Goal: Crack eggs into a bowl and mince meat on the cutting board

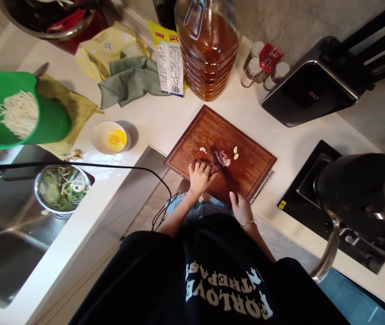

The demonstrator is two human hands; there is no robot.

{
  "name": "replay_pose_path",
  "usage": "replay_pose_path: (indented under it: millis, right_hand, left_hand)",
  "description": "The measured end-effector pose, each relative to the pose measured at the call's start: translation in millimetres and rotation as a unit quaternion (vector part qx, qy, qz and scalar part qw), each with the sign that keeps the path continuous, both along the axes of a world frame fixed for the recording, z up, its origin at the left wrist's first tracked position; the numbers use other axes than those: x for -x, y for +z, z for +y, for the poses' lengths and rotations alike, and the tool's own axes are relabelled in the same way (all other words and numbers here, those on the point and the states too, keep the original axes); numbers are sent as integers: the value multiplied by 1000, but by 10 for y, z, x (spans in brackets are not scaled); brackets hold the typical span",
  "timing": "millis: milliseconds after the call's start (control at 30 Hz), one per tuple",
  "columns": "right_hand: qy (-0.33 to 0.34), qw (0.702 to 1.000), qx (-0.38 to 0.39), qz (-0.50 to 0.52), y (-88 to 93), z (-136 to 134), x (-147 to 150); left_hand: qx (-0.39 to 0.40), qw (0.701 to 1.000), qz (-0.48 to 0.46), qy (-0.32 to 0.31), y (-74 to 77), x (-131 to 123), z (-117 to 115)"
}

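Note:
A brown wooden cutting board [246, 149] lies on the white counter in front of me. My left hand [199, 176] rests curled on a piece of pink meat [223, 158] at the board's near side, fingers pressed onto it. My right hand [241, 208] is closed round the handle of a dark knife [220, 167], whose blade runs up across the meat. Two pale garlic cloves [235, 152] lie just right of the meat, and a small white scrap [203, 150] sits to its left.
A bowl with a raw egg [110, 137], a green colander of noodles [19, 113], a steel bowl of vegetables [62, 187] in the sink, a big oil jug [208, 49], spice jars [263, 67], a green cloth [128, 81], and a black pot [358, 189] on the cooker.

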State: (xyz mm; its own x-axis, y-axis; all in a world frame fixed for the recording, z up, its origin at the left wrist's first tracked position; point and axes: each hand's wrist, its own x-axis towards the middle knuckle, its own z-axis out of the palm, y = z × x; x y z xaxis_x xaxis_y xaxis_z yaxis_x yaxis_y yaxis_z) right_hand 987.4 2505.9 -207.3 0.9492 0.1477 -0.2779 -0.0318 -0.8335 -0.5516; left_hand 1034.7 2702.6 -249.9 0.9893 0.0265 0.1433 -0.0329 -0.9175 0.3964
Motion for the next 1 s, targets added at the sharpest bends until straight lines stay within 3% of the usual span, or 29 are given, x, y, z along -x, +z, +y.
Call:
replay_pose_path:
  millis: [167,367,600,833,1000]
  right_hand:
    - [18,999,26,-7,16,-46,6]
    - [24,999,28,-14,32,-88,32]
    - [25,996,86,30,123,-195,118]
    - [50,993,107,11,123,-138,63]
    - [45,996,74,-17,93,-75,-24]
  left_hand:
    - [35,997,-20,-60,-58,55,6]
    - [92,992,-17,-90,-136,57,-21]
    - [69,992,-1,-106,-147,102,-102]
    - [22,995,20,-92,-178,121,-168]
    - [45,999,4,-20,-133,120,-147]
